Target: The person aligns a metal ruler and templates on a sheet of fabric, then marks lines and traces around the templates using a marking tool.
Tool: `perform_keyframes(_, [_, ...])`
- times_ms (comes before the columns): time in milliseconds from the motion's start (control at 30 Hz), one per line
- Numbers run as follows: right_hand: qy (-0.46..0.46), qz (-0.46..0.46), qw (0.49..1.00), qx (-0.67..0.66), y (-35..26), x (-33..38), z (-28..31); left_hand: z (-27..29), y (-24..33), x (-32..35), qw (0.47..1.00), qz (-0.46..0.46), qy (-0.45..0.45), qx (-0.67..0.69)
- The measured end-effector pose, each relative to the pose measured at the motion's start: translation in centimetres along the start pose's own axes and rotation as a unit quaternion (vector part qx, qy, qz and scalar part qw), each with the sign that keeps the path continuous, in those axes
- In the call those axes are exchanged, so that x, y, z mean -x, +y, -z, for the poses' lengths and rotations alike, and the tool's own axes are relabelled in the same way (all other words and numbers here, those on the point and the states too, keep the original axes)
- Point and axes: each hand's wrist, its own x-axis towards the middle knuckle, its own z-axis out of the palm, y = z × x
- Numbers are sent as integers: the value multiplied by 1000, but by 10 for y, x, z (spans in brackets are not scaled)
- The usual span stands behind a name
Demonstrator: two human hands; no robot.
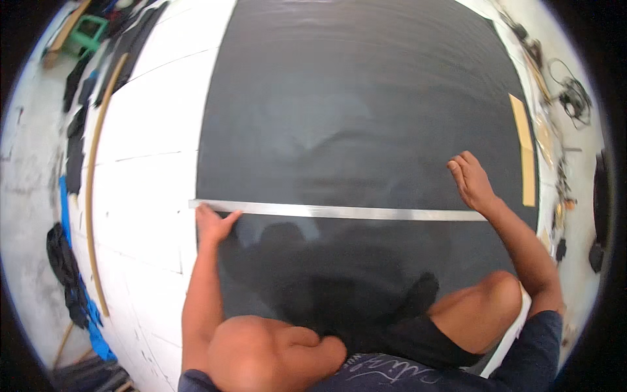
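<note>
A long metal ruler (339,212) lies straight across a large dark grey fabric sheet (366,98) spread on a white table (150,130). My left hand (212,224) presses down on the ruler's left end at the fabric's left edge, thumb spread out. My right hand (471,183) lies flat on the fabric, fingers pointing away from me, with its heel at the ruler's right end. My knees (261,346) rest on the fabric's near part, and my shadow falls across it.
A thin curved wooden strip (95,189) runs along the table's left side. A tan cardboard strip (524,150) lies at the fabric's right edge. Cables (575,98) and small items sit at right. Dark cloth pieces (75,150), blue cloth (95,326) and a green stool (88,29) are at left.
</note>
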Motion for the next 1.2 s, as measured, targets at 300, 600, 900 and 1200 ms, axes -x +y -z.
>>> perform_keyframes(300, [-177, 115, 912, -351, -289, -123, -187, 17, 9, 14, 998, 52, -27, 30])
perform_keyframes(600, [-190, 140, 875, -422, -433, -140, -280, 0, -9, 8, 999, 5, 22, 37])
perform_keyframes(900, [-212, 163, 892, -366, -444, -140, -280, 18, 6, 17, 999, -40, 20, -13])
perform_keyframes(1200, [-98, 195, 956, -196, -309, -65, -252, 2, -3, -3, 997, -1, -65, -47])
